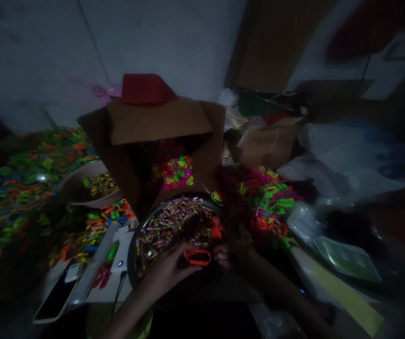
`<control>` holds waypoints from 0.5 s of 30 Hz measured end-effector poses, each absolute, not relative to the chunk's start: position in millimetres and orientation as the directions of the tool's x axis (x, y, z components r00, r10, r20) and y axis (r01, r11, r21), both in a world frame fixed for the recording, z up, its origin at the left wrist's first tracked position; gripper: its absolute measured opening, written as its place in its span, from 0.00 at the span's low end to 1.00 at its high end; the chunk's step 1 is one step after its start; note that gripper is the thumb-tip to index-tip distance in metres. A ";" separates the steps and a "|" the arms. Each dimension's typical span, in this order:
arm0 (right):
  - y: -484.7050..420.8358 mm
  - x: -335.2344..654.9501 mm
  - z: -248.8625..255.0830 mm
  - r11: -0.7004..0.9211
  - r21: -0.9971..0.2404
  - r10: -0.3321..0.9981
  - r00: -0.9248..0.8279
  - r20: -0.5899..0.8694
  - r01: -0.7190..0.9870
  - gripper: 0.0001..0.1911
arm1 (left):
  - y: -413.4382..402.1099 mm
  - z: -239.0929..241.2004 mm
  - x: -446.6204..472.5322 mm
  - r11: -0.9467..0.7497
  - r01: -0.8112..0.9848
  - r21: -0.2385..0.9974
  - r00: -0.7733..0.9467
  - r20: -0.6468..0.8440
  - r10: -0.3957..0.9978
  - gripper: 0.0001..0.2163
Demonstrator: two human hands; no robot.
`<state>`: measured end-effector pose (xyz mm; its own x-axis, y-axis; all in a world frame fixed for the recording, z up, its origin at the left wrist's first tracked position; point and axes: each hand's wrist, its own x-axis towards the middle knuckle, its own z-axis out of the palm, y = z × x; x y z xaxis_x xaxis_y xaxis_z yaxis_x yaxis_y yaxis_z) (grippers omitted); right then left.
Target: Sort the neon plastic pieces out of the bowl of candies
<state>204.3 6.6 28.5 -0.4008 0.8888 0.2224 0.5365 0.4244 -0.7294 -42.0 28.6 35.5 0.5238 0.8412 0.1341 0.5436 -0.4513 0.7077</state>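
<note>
My left hand (169,268) rests at the near rim of a round metal tray (135,240) heaped with small wrapped candies. Its fingers pinch an orange plastic ring-like piece (197,257). My right hand (225,254) comes in from the right and meets the same orange piece, fingers curled at its other end. The light is dim and the fingertips are hard to make out.
An open cardboard box (160,122) with bright plastic pieces stands behind the tray, a red container (145,88) on top. A bowl (98,186) and heaps of coloured pieces lie left and right. A phone (56,299) lies at the near left. Plastic bags (343,160) fill the right.
</note>
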 end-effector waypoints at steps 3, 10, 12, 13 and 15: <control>5.2 192.4 36.0 0.445 -0.739 0.876 -0.418 0.241 0.506 0.13 | 23.6 47.4 -35.0 -0.423 0.516 0.745 0.475 0.162 0.865 0.12; 2.8 187.2 49.6 0.412 -0.788 0.900 -0.343 0.271 0.458 0.15 | 12.8 52.1 -24.9 -0.417 0.472 0.777 0.485 0.166 0.859 0.12; -0.5 184.4 52.1 0.414 -0.796 0.896 -0.353 0.271 0.441 0.15 | 11.0 52.5 -20.7 -0.409 0.445 0.797 0.479 0.174 0.860 0.13; -2.1 182.8 52.8 0.415 -0.801 0.893 -0.360 0.269 0.432 0.14 | 10.5 52.2 -18.5 -0.404 0.428 0.808 0.471 0.182 0.863 0.13; -4.7 180.2 53.4 0.409 -0.813 0.892 -0.368 0.262 0.415 0.13 | 10.1 50.9 -14.5 -0.407 0.397 0.823 0.443 0.217 0.870 0.13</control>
<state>180.2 -4.7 53.4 -0.3675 0.8924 0.2616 0.4146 0.4090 -0.8129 -14.5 10.1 50.9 0.4428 0.8699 0.2173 0.3967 -0.4075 0.8226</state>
